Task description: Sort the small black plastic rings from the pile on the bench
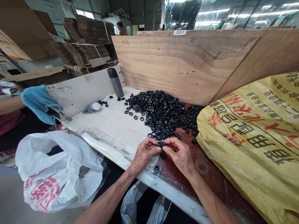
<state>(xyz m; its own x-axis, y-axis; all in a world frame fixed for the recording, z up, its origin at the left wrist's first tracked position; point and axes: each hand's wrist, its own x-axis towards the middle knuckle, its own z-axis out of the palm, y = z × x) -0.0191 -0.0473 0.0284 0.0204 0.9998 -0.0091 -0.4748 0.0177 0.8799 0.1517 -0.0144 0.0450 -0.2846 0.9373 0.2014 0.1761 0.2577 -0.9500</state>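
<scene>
Between both hands, over the front part of the table, is a small black ring-shaped part (161,144). My left hand (146,152) pinches its left side with thumb and forefinger. On its right side, my right hand (178,151) pinches it the same way. Whether it is one piece or two pressed together, I cannot tell. Just beyond the fingers lies a large heap of similar black rings (161,109), with some scattered to its left. Below the hands, near the table edge, sits a single round black piece (156,168).
A yellow woven sack (235,149) covers the right side. A grey thermos bottle (115,82) stands at the back left. Wooden boards (182,65) wall the rear. At left hang a white plastic bag (58,168) and another person's arm (10,105) with a blue cloth (38,101).
</scene>
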